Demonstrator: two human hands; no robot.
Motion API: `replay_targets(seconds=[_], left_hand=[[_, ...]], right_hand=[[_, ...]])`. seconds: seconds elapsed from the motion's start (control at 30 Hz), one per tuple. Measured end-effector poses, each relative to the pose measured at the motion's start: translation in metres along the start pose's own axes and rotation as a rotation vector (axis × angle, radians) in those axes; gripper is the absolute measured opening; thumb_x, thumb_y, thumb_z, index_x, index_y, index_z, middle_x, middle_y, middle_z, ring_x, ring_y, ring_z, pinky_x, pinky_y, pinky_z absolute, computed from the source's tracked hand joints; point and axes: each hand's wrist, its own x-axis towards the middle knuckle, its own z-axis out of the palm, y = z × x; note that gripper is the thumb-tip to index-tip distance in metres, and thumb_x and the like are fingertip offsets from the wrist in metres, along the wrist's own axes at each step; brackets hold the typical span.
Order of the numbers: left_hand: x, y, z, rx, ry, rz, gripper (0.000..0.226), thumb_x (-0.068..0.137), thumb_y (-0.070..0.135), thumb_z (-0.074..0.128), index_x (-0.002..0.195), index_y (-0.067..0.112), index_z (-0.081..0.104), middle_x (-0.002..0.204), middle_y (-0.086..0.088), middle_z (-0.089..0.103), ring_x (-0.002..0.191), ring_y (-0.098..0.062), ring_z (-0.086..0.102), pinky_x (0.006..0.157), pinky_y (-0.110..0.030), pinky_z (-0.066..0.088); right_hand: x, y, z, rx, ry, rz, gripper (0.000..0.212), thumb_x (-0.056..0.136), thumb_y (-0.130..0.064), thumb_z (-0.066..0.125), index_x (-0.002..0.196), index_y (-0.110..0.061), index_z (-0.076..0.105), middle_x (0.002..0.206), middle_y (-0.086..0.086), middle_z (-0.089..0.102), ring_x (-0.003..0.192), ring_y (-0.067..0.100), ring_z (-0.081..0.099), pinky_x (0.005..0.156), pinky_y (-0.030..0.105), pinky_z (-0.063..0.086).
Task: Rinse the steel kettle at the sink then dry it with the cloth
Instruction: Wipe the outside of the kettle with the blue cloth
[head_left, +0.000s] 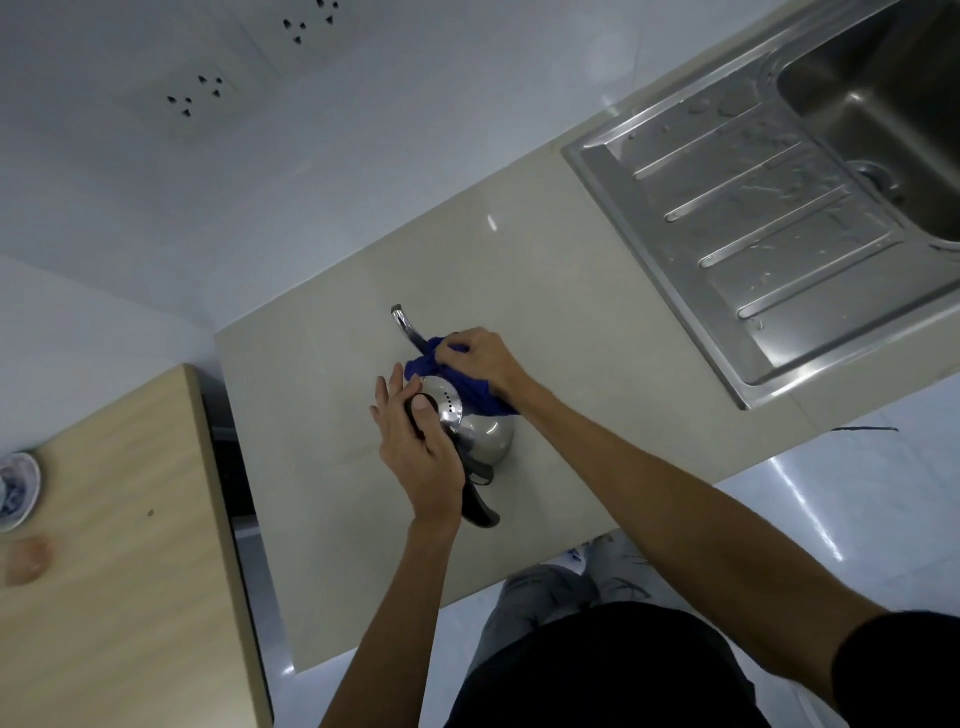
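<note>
While the left hand lies over the handle of the steel kettle at frame centre, thumb pressing the lid knob and fingers straight, it should pin the kettle firmly to the counter. Just beyond, the right hand pinches the blue cloth, bunched at the base of the spout; wiping probably ought to run outward to the tip. The sink sits well apart, upper right.

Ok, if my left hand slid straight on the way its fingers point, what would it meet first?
Probably nothing close: past the left hand, which rests on the kettle, the line runs over bare counter to the wall. The spout and cloth lie just right of it, though depth is unclear.
</note>
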Motion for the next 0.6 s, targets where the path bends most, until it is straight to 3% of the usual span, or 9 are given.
replay_targets(seconds=[0.13, 0.2, 0.3, 0.37, 0.47, 0.6], left_hand=[[-0.001, -0.004, 0.0, 0.025, -0.019, 0.006, 0.044, 0.104, 0.034, 0.032, 0.125, 0.006, 0.06, 0.145, 0.001, 0.049, 0.147, -0.025, 0.033, 0.124, -0.047, 0.019], [0.0, -0.004, 0.001, 0.029, -0.024, 0.004, 0.045, 0.104, 0.034, 0.032, 0.124, 0.005, 0.061, 0.145, 0.001, 0.049, 0.148, -0.025, 0.033, 0.124, -0.047, 0.019], [-0.001, -0.001, 0.002, 0.016, -0.013, 0.005, 0.046, 0.104, 0.033, 0.032, 0.122, 0.003, 0.061, 0.143, 0.001, 0.051, 0.147, -0.026, 0.035, 0.124, -0.046, 0.02], [-0.002, -0.001, 0.0, 0.018, -0.013, -0.006, 0.046, 0.104, 0.032, 0.033, 0.121, 0.002, 0.062, 0.143, 0.0, 0.052, 0.147, -0.026, 0.035, 0.124, -0.045, 0.02], [-0.001, -0.003, 0.001, 0.024, -0.009, 0.003, 0.045, 0.104, 0.031, 0.033, 0.121, 0.001, 0.062, 0.142, 0.0, 0.052, 0.146, -0.027, 0.036, 0.124, -0.043, 0.02], [0.0, -0.003, 0.001, 0.029, -0.018, -0.007, 0.045, 0.104, 0.031, 0.032, 0.121, 0.002, 0.061, 0.144, -0.002, 0.053, 0.147, -0.026, 0.035, 0.124, -0.042, 0.019]], right_hand=[[-0.031, 0.003, 0.014, 0.142, 0.124, -0.179, 0.015, 0.092, -0.007, 0.065, 0.1, -0.013, 0.077, 0.102, 0.017, 0.066, 0.091, 0.028, 0.066, 0.084, 0.033, 0.052], [-0.025, 0.022, 0.009, 0.159, 0.216, -0.082, 0.015, 0.094, -0.006, 0.063, 0.103, -0.004, 0.076, 0.103, 0.021, 0.069, 0.09, 0.029, 0.065, 0.083, 0.036, 0.052], [-0.013, 0.044, -0.001, 0.146, 0.202, 0.119, 0.024, 0.098, -0.012, 0.06, 0.113, 0.0, 0.074, 0.114, 0.02, 0.072, 0.104, 0.03, 0.067, 0.094, 0.039, 0.052], [-0.017, 0.042, -0.001, 0.124, 0.151, 0.092, 0.025, 0.098, -0.012, 0.06, 0.117, -0.004, 0.074, 0.122, 0.016, 0.071, 0.111, 0.025, 0.065, 0.103, 0.037, 0.049], [-0.026, 0.036, 0.006, 0.196, 0.162, -0.022, 0.025, 0.098, -0.009, 0.059, 0.118, -0.006, 0.074, 0.121, 0.011, 0.071, 0.106, 0.015, 0.063, 0.096, 0.024, 0.049], [-0.018, 0.057, 0.006, 0.224, 0.227, 0.137, 0.029, 0.1, -0.01, 0.055, 0.123, 0.001, 0.069, 0.124, 0.019, 0.069, 0.115, 0.029, 0.064, 0.104, 0.035, 0.049]])
